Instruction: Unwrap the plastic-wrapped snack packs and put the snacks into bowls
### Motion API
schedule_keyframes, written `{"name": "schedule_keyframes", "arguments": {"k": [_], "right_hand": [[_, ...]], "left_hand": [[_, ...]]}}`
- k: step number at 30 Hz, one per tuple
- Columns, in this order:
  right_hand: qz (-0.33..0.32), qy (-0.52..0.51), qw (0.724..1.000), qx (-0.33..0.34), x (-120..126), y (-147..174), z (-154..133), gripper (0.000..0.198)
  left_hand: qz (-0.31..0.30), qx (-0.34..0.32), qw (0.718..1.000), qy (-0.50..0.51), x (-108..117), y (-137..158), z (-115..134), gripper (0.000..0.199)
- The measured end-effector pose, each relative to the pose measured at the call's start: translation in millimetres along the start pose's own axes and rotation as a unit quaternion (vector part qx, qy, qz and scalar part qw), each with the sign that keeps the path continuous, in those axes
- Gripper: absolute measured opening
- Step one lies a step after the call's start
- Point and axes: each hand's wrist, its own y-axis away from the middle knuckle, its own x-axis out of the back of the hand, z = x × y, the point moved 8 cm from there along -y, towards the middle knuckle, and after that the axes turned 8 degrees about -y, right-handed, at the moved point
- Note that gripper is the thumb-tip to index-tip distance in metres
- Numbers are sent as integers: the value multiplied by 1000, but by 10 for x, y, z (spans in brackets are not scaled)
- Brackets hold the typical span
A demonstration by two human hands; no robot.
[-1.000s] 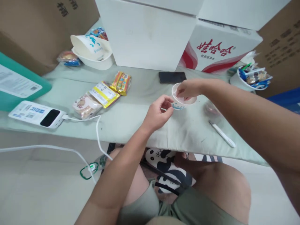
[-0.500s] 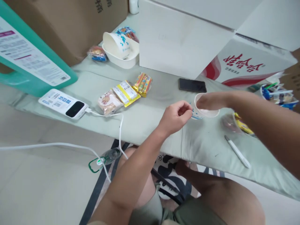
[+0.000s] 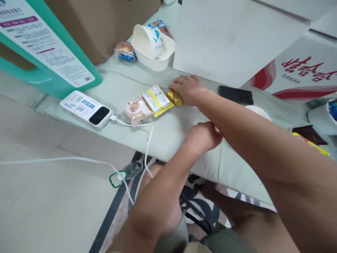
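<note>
My right hand (image 3: 188, 89) reaches across to the left, its fingers curled over a gold snack packet (image 3: 175, 97) on the cloth. Most of that packet is hidden under the hand. My left hand (image 3: 205, 136) is closed in a loose fist near the table's front edge, its fingertips partly behind my right forearm. Beside the gold packet lie a yellow-and-white snack packet (image 3: 158, 100) and a clear-wrapped snack (image 3: 138, 110). A white paper cup (image 3: 259, 111) shows only its rim past my right forearm.
A white power bank (image 3: 84, 108) with a cable lies left, by a large green jug (image 3: 65, 66). A white bowl (image 3: 150, 63) holds a tilted paper cup (image 3: 152, 38). White boxes (image 3: 223, 42) stand behind a black phone (image 3: 235, 95). A bottle (image 3: 133, 169) is below the table.
My right hand has left the paper cup and moved left onto the gold packet. My left hand stays closed and is a little farther from the cup. The view has shifted.
</note>
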Motion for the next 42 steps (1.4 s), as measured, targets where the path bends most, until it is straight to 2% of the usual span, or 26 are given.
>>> {"name": "schedule_keyframes", "arguments": {"k": [3, 5, 6, 7, 8, 10, 11, 12, 13, 14, 16, 19, 21, 22, 24, 27, 29, 31, 32, 34, 36, 37, 39, 40, 42], "right_hand": [[23, -27, 999, -38, 100, 120, 210, 62], [62, -115, 987, -95, 248, 355, 365, 63], [92, -187, 970, -127, 325, 523, 431, 63], [129, -274, 941, -153, 393, 720, 474, 63], [168, -370, 897, -174, 435, 942, 493, 61], [230, -557, 779, -174, 427, 1409, 414, 50], [235, -618, 731, -168, 365, 1631, 322, 45], [245, -649, 700, -171, 288, 1857, 233, 45], [265, -659, 679, -185, 198, 2085, 163, 47], [276, -664, 665, -203, 81, 2292, 95, 51], [286, -689, 623, -237, -199, 2631, -8, 56], [303, -737, 543, -266, -575, 2972, -49, 51], [338, -743, 513, -267, -704, 3145, -2, 44], [357, -735, 510, -267, -736, 3230, 31, 42], [385, -705, 531, -270, -767, 3412, 96, 40], [389, -625, 605, -303, -818, 3783, 232, 40], [406, -517, 656, -370, -867, 4181, 426, 39], [417, -375, 688, -460, -914, 4639, 668, 37], [405, -312, 701, -498, -946, 4828, 785, 38], [345, -229, 728, -546, -1042, 5074, 1001, 44], [265, -201, 755, -566, -1159, 5171, 1144, 43], [233, -196, 765, -567, -1200, 5185, 1169, 40], [214, -193, 771, -567, -1211, 5194, 1121, 33], [229, -202, 763, -569, -1186, 5202, 1053, 30], [288, -279, 724, -561, -1129, 5197, 843, 24]], "left_hand": [[21, -21, 999, 22, 54, -25, -15, 10], [64, -38, 994, 76, 139, -10, -1, 13], [106, -57, 985, 125, 223, 22, 21, 17], [157, -85, 966, 189, 332, 77, 46, 19], [215, -117, 934, 261, 457, 154, 56, 21], [313, -160, 849, 394, 673, 315, -2, 25], [342, -160, 813, 444, 735, 364, -60, 28], [356, -147, 787, 482, 762, 381, -122, 30], [356, -130, 773, 508, 761, 370, -167, 31], [340, -116, 772, 524, 734, 336, -182, 31], [252, -117, 803, 528, 598, 225, -79, 26], [34, -145, 871, 468, 164, 130, 263, 15], [-107, -168, 892, 406, -192, 180, 478, 29], [-156, -181, 895, 377, -343, 217, 556, 38], [-196, -198, 902, 329, -556, 260, 645, 47], [-173, -188, 919, 302, -701, 219, 655, 51], [-167, -149, 926, 302, -763, 168, 611, 68], [-169, -119, 930, 304, -794, 127, 582, 84], [-171, -118, 931, 299, -799, 114, 589, 85], [-178, -138, 933, 280, -799, 101, 638, 64], [-179, -161, 935, 259, -792, 96, 690, 36], [-180, -171, 935, 252, -790, 99, 714, 30], [-192, -189, 929, 252, -798, 120, 756, 37], [-198, -196, 926, 254, -804, 133, 769, 43], [-197, -202, 926, 250, -806, 149, 773, 50]]}}
